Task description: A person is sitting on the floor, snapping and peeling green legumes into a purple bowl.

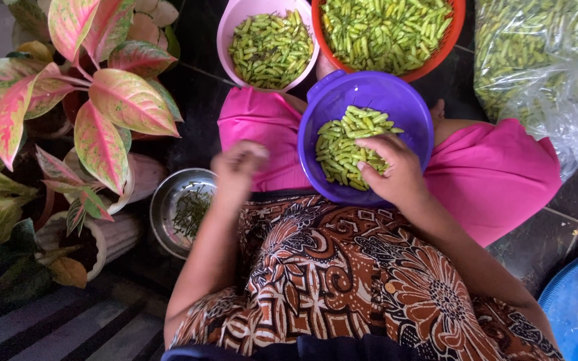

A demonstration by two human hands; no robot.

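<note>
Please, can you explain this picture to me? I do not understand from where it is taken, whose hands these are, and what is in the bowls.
The camera sits on a person's head and looks down, so you see their own lap and two bare hands; there is no machine. The right hand reaches into a purple bowl of green chillies resting on the lap. The left hand is blurred, loosely closed above a small metal bowl on the floor holding what look like thin stems; whether it holds anything cannot be told. Ahead stand a pink bowl and an orange bowl, both with chillies, beside a plastic bag of more. Potted plants stand on the left.
</note>
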